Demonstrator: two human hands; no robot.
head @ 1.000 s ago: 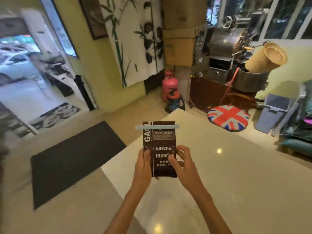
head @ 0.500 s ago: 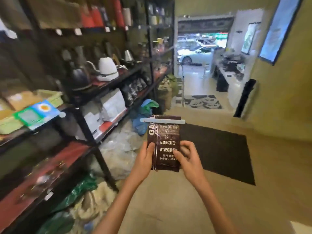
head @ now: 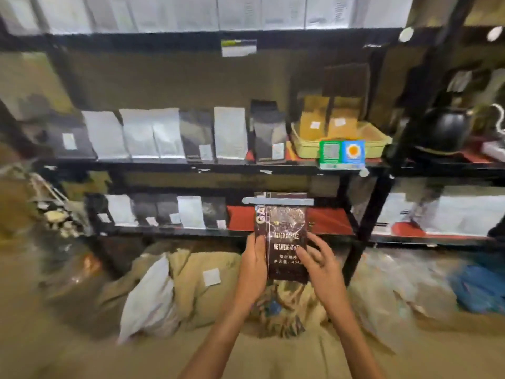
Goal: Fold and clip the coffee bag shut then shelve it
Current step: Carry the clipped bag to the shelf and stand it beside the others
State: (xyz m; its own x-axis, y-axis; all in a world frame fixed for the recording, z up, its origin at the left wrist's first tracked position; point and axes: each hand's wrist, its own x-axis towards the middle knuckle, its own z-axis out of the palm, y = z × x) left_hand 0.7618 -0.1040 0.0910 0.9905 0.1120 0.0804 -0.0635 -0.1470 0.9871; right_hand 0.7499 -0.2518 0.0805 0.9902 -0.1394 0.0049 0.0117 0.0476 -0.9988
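Observation:
I hold a dark brown coffee bag (head: 282,228) upright in front of a black shelf unit (head: 363,212). A pale grey clip (head: 277,201) lies across the bag's folded top. My left hand (head: 252,265) grips the bag's left edge, thumb on its front. My right hand (head: 318,262) holds the right edge, fingers spread over the lower print. The bag hangs before a bare red stretch of the lower shelf (head: 328,220).
Silver and black bags (head: 153,135) line the middle shelf beside a yellow tray (head: 377,140). More bags (head: 191,212) stand at the lower shelf's left. Burlap sacks (head: 191,277) and a white bag (head: 153,294) lie on the floor below. A black kettle (head: 445,129) sits at right.
My view has swung left from the room and doorway to face the shelves straight on. Both hands still hold the clipped bag, now close to the lower shelf.

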